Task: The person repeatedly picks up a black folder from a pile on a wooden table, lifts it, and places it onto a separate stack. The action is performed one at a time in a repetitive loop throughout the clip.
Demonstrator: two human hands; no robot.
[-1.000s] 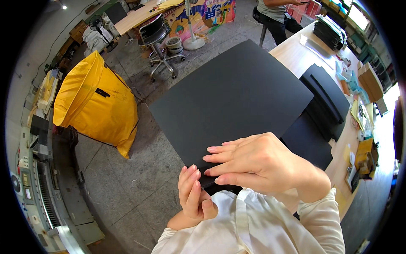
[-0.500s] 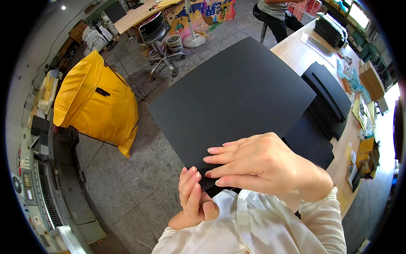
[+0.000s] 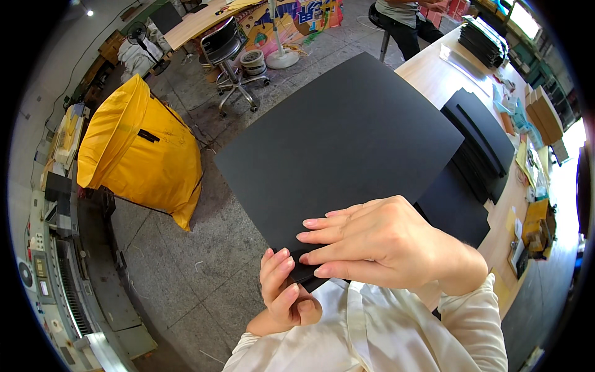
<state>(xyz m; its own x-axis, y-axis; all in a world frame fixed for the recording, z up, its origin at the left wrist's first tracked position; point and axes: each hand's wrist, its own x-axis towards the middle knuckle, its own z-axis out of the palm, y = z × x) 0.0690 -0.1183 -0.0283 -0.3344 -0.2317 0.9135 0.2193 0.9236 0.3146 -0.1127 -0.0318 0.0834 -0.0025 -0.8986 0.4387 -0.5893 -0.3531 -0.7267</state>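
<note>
We begin with the long pale wooden workbench (image 3: 434,74) running up the right side, then the bulging yellow fabric sack (image 3: 139,152) standing on the grey concrete floor (image 3: 186,266) to our left. Between them, lifted in the air in front of our chest, is the large flat sheet of matt black card (image 3: 347,149), tilted away from us so that its far corner reaches over the bench edge. Holding it by the near corner alone seems to let the rest hang free, where we can look along its face. Smaller stacks of black card (image 3: 480,133) lie on the bench beyond it.

Our right hand (image 3: 378,245) lies flat across the near corner, fingers stretched out and pressed on top, thumb out of sight beneath. Our left hand (image 3: 282,291) comes up from below, fingers curled and closed against the corner's edge, pinching it.

The corner itself is covered by both hands, so we cannot tell whether it is one sheet or several. A seated person (image 3: 403,15) at the top is cut off by the rim, and the grey machine (image 3: 59,273) at far left is bent and hard to read.
</note>
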